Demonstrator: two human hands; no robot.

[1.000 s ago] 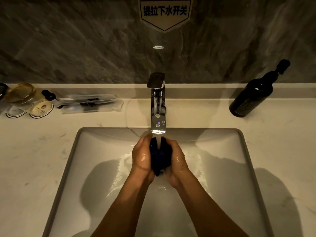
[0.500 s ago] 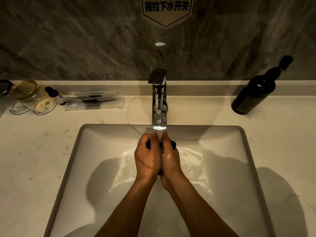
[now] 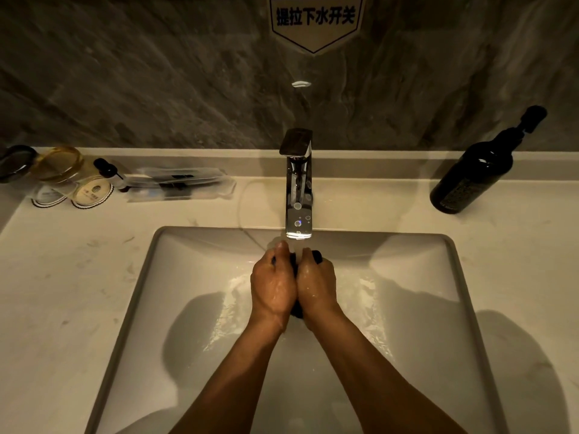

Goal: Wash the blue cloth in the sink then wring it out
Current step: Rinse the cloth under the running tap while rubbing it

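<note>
The blue cloth (image 3: 316, 255) is bunched small and dark between my palms, with only bits showing at my fingertips and at my wrists. My left hand (image 3: 272, 285) and my right hand (image 3: 317, 285) press together around it, both wet. They are held over the white sink (image 3: 175, 277), just under the spout of the chrome faucet (image 3: 298, 195). A stream of water falls from the spout onto the cloth between my fingertips. Water ripples across the basin on both sides of my hands.
A dark pump bottle (image 3: 473, 173) stands on the counter at the back right. At the back left are small jars (image 3: 59, 166), round labelled lids (image 3: 91, 193) and clear plastic-wrapped packets (image 3: 180, 183). A sign with Chinese characters (image 3: 315, 18) hangs on the dark stone wall.
My hands have closed together around the cloth, hiding most of it, where a second ago it showed between open palms. They stay under the running water.
</note>
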